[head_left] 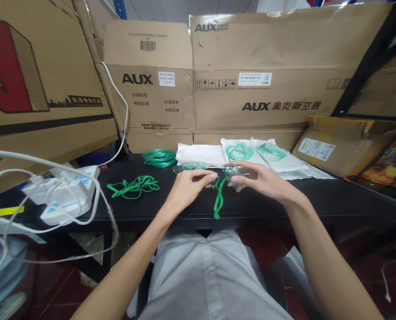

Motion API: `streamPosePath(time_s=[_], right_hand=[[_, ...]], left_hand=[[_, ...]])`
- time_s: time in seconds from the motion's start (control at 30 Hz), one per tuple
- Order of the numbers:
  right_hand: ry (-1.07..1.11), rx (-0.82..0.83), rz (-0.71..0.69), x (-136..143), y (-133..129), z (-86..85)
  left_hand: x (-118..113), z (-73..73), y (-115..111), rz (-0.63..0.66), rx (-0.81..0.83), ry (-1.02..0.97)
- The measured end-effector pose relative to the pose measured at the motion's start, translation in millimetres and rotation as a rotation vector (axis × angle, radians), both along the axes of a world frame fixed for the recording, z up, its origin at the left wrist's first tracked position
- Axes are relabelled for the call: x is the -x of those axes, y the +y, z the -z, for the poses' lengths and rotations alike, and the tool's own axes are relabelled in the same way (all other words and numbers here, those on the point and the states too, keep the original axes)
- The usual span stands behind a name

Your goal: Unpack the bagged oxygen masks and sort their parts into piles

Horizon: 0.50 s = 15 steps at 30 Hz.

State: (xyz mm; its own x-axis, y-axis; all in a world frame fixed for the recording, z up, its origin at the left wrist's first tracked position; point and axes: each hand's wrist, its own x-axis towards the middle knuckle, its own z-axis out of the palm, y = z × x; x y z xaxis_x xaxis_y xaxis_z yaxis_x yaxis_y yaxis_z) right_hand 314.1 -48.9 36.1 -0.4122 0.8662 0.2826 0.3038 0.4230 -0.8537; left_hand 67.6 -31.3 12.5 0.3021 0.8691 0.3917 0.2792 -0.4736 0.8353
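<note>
My left hand point(190, 186) is closed in a pinch on one end of a green elastic strap point(218, 202), which hangs in a loop over the table's front edge. My right hand point(264, 178) has its fingers curled round a clear, green-tinted plastic mask point(233, 172), partly hidden by the fingers. The strap hangs between the two hands, close to the mask. Just behind my left hand lies another clear greenish plastic piece point(191, 166), perhaps a mask too. To the left is a loose tangle of green elastic straps point(136, 186).
A coil of green tubing point(159, 158) sits at the table's back. White packets point(201, 154) lie beside it, with coiled green tubing point(239, 152) on some. Cardboard boxes point(251, 89) wall the rear. A power strip point(67, 200) with white cables occupies the left end.
</note>
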Motion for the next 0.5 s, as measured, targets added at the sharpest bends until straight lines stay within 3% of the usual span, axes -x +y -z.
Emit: streamPosePath(time_s=[0.27, 0.5], right_hand=[[0.018, -0.020, -0.074, 22.6, -5.0, 4.0], [0.023, -0.030, -0.075, 31.1, -5.2, 7.5]], left_hand=[[-4.9, 10.8, 0.7, -0.064, -0.058, 0.139], [-5.7, 4.6, -4.5, -0.076, -0.056, 0.188]])
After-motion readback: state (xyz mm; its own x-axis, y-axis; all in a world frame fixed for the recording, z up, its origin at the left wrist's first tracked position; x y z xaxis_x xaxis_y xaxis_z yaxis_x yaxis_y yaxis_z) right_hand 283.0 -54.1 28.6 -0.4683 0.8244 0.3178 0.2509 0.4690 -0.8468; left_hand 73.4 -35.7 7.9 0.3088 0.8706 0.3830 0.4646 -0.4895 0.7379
